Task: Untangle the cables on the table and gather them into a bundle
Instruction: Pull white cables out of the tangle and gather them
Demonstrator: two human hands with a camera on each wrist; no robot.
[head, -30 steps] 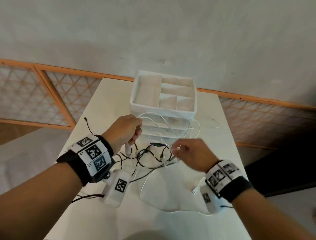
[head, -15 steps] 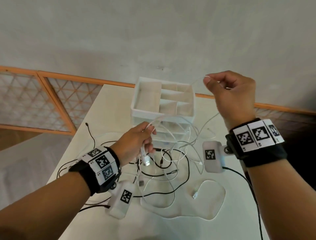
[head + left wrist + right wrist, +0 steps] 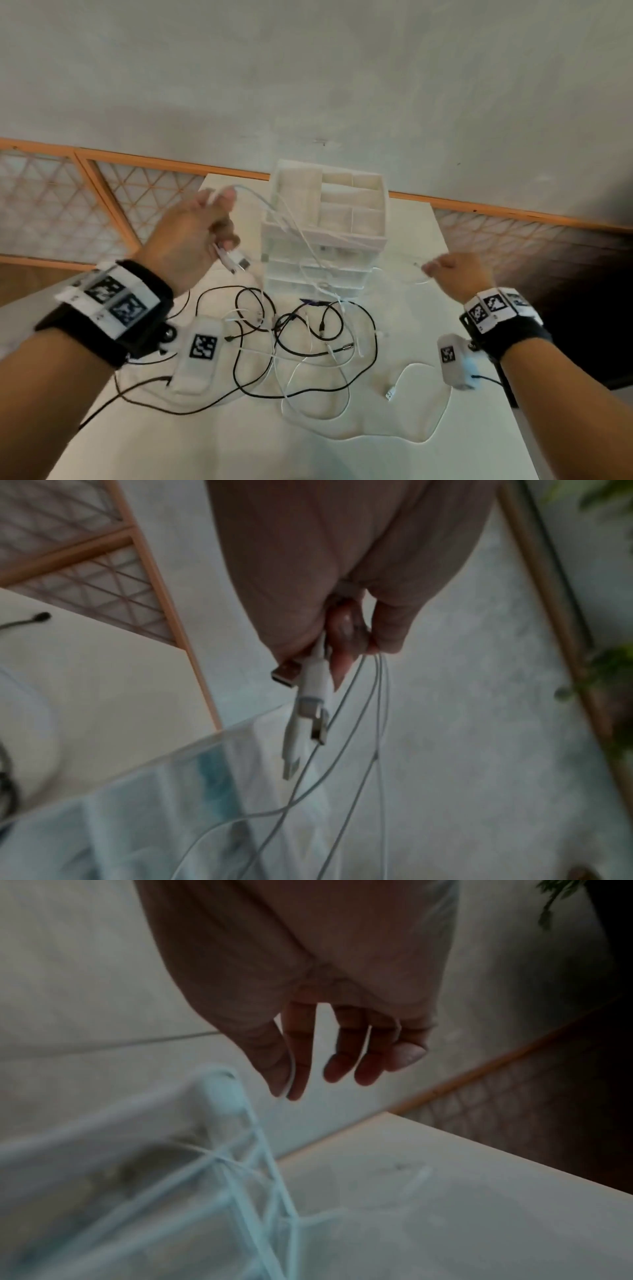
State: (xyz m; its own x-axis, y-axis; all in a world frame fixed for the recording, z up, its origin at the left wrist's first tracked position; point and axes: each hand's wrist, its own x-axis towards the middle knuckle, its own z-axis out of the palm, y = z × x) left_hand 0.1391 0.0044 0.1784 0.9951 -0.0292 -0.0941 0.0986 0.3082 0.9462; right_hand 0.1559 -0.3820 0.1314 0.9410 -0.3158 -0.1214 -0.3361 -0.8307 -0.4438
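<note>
Fingers (image 3: 387, 631) of the left hand (image 3: 191, 236) clamp the thin white cables' (image 3: 356, 723) plug ends, now lifted higher than a moment ago. Slack white cable trails over the white plastic drawer organiser (image 3: 325, 236) toward the black-and-white tangle (image 3: 301, 339) on the pale surface (image 3: 308, 445). The right hand (image 3: 455, 274) has dropped from its high pull, its fingers (image 3: 342, 1053) apparently apart, empty.
</note>
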